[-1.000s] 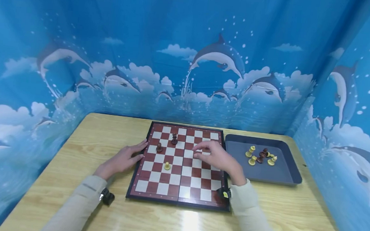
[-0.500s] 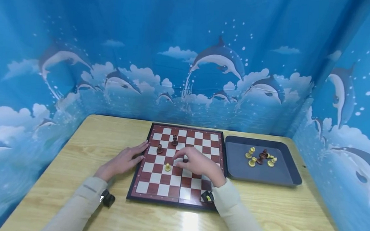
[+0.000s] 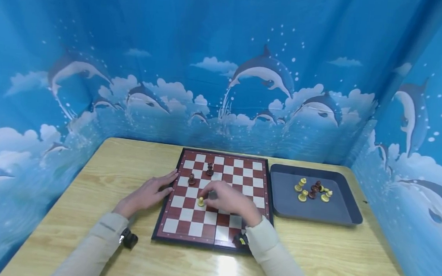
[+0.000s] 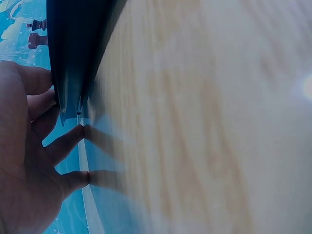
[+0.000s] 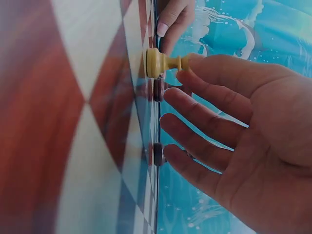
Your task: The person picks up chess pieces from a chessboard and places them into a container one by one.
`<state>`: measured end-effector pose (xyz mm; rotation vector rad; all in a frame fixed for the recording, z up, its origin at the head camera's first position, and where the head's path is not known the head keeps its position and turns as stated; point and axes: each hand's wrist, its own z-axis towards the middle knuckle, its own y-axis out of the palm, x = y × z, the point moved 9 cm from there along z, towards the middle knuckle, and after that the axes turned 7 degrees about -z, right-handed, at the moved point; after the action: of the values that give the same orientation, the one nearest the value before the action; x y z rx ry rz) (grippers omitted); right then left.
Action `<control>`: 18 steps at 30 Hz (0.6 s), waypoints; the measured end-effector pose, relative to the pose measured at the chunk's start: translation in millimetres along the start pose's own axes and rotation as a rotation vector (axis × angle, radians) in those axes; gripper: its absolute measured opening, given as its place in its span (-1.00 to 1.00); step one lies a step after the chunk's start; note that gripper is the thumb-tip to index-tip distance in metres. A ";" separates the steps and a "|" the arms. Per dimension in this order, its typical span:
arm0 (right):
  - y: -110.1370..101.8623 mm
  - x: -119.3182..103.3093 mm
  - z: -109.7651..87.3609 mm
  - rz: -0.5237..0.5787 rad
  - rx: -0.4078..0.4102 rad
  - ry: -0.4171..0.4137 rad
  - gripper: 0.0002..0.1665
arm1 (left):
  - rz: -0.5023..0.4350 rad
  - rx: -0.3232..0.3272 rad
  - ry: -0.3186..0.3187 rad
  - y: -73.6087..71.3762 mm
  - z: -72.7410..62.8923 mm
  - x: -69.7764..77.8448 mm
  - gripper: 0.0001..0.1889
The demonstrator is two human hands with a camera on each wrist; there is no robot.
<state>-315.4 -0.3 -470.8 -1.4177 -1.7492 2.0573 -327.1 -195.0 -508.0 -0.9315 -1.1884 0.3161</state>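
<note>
One pale pawn (image 5: 156, 64) pinched

The right hand (image 3: 225, 197) has come left across the chessboard (image 3: 186, 215); its fingers now narrow on the pawn's head, between centre fold and left edge, so it is held. The left hand's (image 3: 147, 195) fingers spread at that edge.

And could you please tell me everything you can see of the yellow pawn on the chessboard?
The yellow pawn looks like glossy plastic, with a wide round base, slim stem and collar. It stands upright on the chessboard, left of the centre fold. The right hand's grip appears to pinch its head, partly hiding it.
</note>
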 end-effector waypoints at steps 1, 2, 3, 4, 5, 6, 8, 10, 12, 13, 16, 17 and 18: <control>1.2 0.4 0.5 -0.010 -0.003 0.001 -0.74 | -0.002 0.000 0.000 0.0 0.4 0.2 -0.42; 2.4 0.7 1.1 -0.018 -0.008 0.003 -0.74 | -0.003 0.000 -0.001 -0.1 0.7 0.1 -0.42; 3.3 1.1 1.6 -0.028 -0.010 0.005 -0.74 | -0.001 -0.002 -0.002 -0.1 0.9 0.2 -0.42; 3.9 1.4 2.2 -0.039 -0.010 0.005 -0.74 | 0.000 -0.003 -0.004 -0.2 1.1 0.0 -0.42; 4.4 1.6 2.8 -0.045 -0.011 0.004 -0.75 | 0.002 -0.004 -0.007 -0.2 1.1 -0.3 -0.42; 4.7 1.7 3.3 -0.050 -0.010 0.004 -0.76 | 0.004 -0.005 -0.009 -0.2 1.1 -0.6 -0.42; 5.1 1.1 4.2 -0.051 -0.008 -0.001 -0.79 | 0.005 -0.005 -0.010 -0.4 1.0 -0.7 -0.42; 6.1 0.2 4.9 -0.048 -0.008 -0.009 -0.84 | 0.006 -0.004 -0.007 -0.6 0.9 -0.6 -0.41; 7.4 -1.3 5.5 -0.051 -0.012 -0.014 -0.91 | 0.010 -0.002 -0.002 -0.6 0.7 -0.5 -0.41; 8.0 -2.0 5.8 -0.054 -0.013 -0.017 -0.95 | 0.012 -0.002 -0.002 -0.3 0.7 -0.8 -0.41; 7.1 -4.9 6.5 -0.042 0.000 -0.033 -0.94 | 0.016 -0.001 -0.005 0.3 0.7 -2.6 -0.41; 5.0 -6.9 6.2 -0.023 0.012 -0.041 -0.93 | 0.016 -0.001 -0.005 0.3 0.6 -2.7 -0.41; 1.9 -8.7 5.4 -0.003 0.028 -0.048 -0.92 | 0.014 0.001 -0.003 -0.1 0.4 -2.8 -0.41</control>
<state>-313.3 -10.1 -467.8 -1.3684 -1.7318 2.1230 -328.5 -196.7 -509.7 -0.9393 -1.1853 0.3296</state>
